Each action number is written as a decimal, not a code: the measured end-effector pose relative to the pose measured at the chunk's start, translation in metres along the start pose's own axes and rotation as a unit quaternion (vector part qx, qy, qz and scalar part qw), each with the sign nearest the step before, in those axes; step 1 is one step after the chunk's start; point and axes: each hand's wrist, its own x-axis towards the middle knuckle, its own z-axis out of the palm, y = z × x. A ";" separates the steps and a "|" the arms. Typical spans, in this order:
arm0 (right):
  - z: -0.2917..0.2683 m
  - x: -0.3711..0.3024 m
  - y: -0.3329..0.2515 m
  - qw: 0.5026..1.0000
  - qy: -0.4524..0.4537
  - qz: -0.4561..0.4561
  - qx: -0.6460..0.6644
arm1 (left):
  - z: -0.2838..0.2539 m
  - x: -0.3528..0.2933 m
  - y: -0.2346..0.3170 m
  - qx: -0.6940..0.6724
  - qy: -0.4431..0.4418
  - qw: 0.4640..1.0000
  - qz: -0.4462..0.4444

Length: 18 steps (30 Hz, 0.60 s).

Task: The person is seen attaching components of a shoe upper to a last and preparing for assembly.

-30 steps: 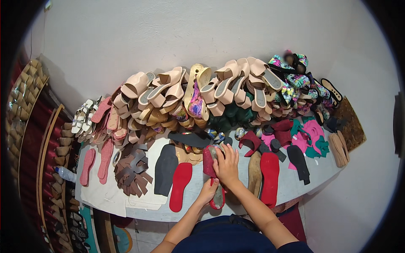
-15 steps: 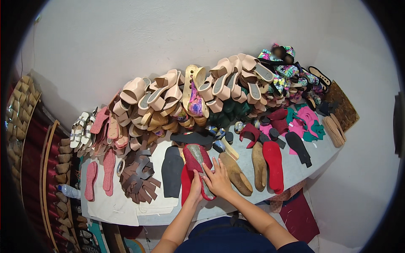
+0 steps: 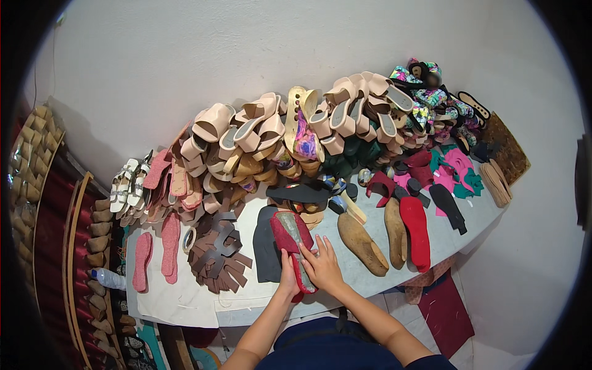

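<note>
Left hand [image 3: 288, 276] closed around the near left edge of a red shoe piece [image 3: 285, 237]; right hand [image 3: 323, 269] laid along its right side, fingers slightly spread. Beyond both hands, the pale surface [image 3: 441, 243] is crowded by heaped sandals [image 3: 339, 117], backed by a plain wall [image 3: 296, 43]. Right of the right hand, two wooden lasts [image 3: 364, 246] and a red sole [image 3: 414, 234] are laid out; left of the left hand, brown straps [image 3: 219, 253] are piled. The shoe piece, held between the hands, is banded in maroon, with a mottled grey strip exposed lengthwise.
</note>
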 end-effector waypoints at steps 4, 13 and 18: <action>-0.001 -0.001 0.003 1.000 0.006 -0.004 0.010 | 0.005 0.000 0.000 -0.003 0.015 1.000 -0.007; -0.037 0.003 0.059 0.988 -0.013 -0.016 0.153 | 0.024 0.036 -0.035 -0.003 0.047 0.999 -0.013; -0.083 0.014 0.113 0.954 -0.004 0.073 0.292 | 0.070 0.064 -0.065 -0.052 0.080 0.995 -0.001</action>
